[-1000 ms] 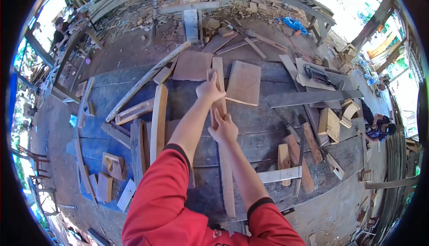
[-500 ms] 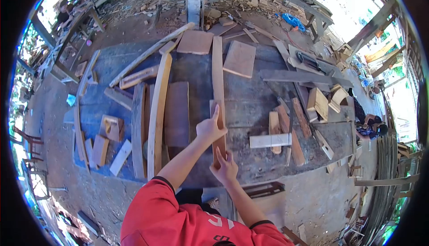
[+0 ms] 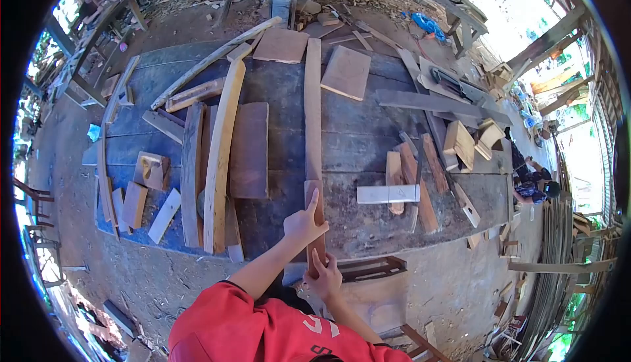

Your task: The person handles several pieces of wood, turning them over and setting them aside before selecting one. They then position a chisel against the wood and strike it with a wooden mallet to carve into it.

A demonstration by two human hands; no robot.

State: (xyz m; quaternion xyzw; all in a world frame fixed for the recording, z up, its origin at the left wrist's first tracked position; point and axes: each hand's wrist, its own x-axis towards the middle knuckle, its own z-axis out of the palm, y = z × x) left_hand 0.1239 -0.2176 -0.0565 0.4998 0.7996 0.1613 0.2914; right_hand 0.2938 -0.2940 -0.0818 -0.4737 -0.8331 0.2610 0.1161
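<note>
Head view: hands (image 3: 304, 226), closed around wooden block (image 3: 316, 245), now farther down long board (image 3: 313, 112)

Single head-worn wide view, facing forward and down, from beside the worktable (image 3: 355, 145)

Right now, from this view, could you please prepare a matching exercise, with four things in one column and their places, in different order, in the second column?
Column 1
1. left hand
2. right hand
3. blue plastic
4. whitish strip

Column 2
A. beyond the far edge of the table
B. at the near end of the short wooden block
C. lying across a tan block
D. on the short wooden block, farther forward

Pairs: 1-D, 2-B, 3-A, 4-C
</note>
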